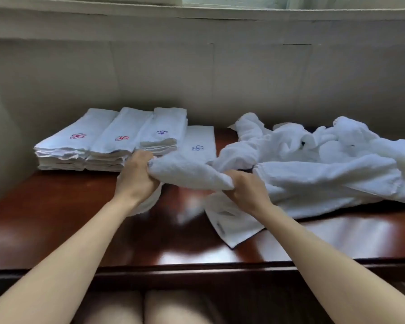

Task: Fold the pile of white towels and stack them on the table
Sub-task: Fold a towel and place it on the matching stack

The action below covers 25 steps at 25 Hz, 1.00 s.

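Both hands are closed on one white towel held just above the dark wooden table: the left hand grips one bunched end with fingers curled round it, and the right hand grips the other end the same way, so the cloth stretches between them while a loose part hangs down below the right hand onto the tabletop. Beyond the left hand, against the wall, sit the folded stacks, side by side and touching; the two furthest left of that hand carry red embroidered flowers on top, the next one a blue mark. Between the hands and further back lies a single folded towel with a blue mark, flat on the table, just beside the stacks. To the right of the right hand sprawls the unfolded pile, crumpled, reaching to the picture's edge
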Tool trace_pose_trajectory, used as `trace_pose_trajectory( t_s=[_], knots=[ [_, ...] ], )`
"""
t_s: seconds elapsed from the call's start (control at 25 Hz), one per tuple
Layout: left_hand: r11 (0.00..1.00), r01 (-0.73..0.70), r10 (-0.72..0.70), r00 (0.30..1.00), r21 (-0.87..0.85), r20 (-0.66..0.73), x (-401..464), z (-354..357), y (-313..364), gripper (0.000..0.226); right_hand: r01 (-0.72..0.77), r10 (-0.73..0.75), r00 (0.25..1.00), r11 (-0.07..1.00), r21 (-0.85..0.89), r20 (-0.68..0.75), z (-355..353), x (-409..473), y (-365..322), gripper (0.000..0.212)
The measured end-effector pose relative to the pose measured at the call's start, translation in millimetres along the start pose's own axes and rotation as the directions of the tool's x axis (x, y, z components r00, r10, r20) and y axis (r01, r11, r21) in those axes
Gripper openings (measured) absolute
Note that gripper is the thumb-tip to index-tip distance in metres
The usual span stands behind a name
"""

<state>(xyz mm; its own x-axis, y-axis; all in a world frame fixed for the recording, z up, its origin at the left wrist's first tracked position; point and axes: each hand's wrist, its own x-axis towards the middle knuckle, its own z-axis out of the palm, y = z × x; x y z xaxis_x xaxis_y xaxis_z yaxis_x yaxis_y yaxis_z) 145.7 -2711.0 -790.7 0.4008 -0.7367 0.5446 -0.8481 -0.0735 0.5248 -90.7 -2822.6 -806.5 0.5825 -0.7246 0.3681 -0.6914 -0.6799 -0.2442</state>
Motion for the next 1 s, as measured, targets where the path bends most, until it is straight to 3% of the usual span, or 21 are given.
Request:
trace_pose_trajectory(
  t_s=[0.08, 0.16, 0.28, 0.36, 0.44, 0.48, 0.52, 0.56, 0.64, 0.72, 0.8, 1.0],
  knots=[
    [0.996, 0.075, -0.066, 0.983, 0.051, -0.173, -8, -17, -24, 0.010, 0.089, -0.088, 0.996, 0.996, 0.029, -0.018, -3, 2, -52, 0.032],
    [0.990, 0.124, -0.104, 0.963, 0.066, -0.248, -19, -40, -50, 0.013, 0.148, -0.149, 0.989, 0.987, 0.060, 0.012, 10, 6, -107, 0.031],
    [0.967, 0.210, -0.152, 0.931, 0.146, -0.333, -45, -80, -96, 0.013, 0.261, -0.314, 0.940, 0.914, 0.312, 0.131, 47, -1, -181, 0.029],
    [0.872, 0.242, -0.143, 0.957, 0.426, -0.253, -63, -106, -128, 0.019, 0.284, -0.505, 0.813, 0.779, 0.559, 0.290, 72, -12, -212, 0.028],
    [0.675, 0.281, -0.348, 0.937, 0.683, -0.041, -79, -128, -139, 0.042, 0.238, -0.590, 0.688, 0.733, 0.637, 0.421, 82, -19, -225, 0.036],
    [0.559, 0.284, -0.473, 0.881, 0.779, 0.018, -82, -135, -138, 0.055, 0.222, -0.584, 0.683, 0.739, 0.636, 0.439, 85, -18, -225, 0.045],
    [0.478, 0.240, -0.521, 0.852, 0.845, 0.053, -81, -138, -131, 0.067, 0.242, -0.550, 0.726, 0.767, 0.594, 0.414, 87, -14, -217, 0.054],
    [0.459, 0.139, -0.500, 0.857, 0.878, 0.126, -76, -135, -119, 0.075, 0.274, -0.486, 0.788, 0.827, 0.492, 0.378, 89, -9, -203, 0.057],
    [0.579, -0.101, -0.369, 0.853, 0.809, 0.370, -66, -117, -98, 0.069, 0.254, -0.318, 0.887, 0.942, 0.221, 0.335, 91, -1, -158, 0.050],
    [0.738, -0.204, -0.287, 0.767, 0.643, 0.574, -59, -97, -83, 0.032, 0.148, -0.144, 0.932, 0.989, 0.013, 0.332, 92, 4, -105, 0.047],
    [0.820, -0.177, -0.250, 0.744, 0.544, 0.619, -59, -77, -77, 0.017, 0.073, -0.039, 0.946, 0.993, -0.096, 0.322, 87, 6, -61, 0.049],
    [0.876, -0.199, -0.093, 0.823, 0.439, 0.560, -52, -24, -53, 0.033, -0.067, 0.098, 0.960, 0.990, -0.125, 0.261, 70, 14, 20, 0.050]
  ],
)
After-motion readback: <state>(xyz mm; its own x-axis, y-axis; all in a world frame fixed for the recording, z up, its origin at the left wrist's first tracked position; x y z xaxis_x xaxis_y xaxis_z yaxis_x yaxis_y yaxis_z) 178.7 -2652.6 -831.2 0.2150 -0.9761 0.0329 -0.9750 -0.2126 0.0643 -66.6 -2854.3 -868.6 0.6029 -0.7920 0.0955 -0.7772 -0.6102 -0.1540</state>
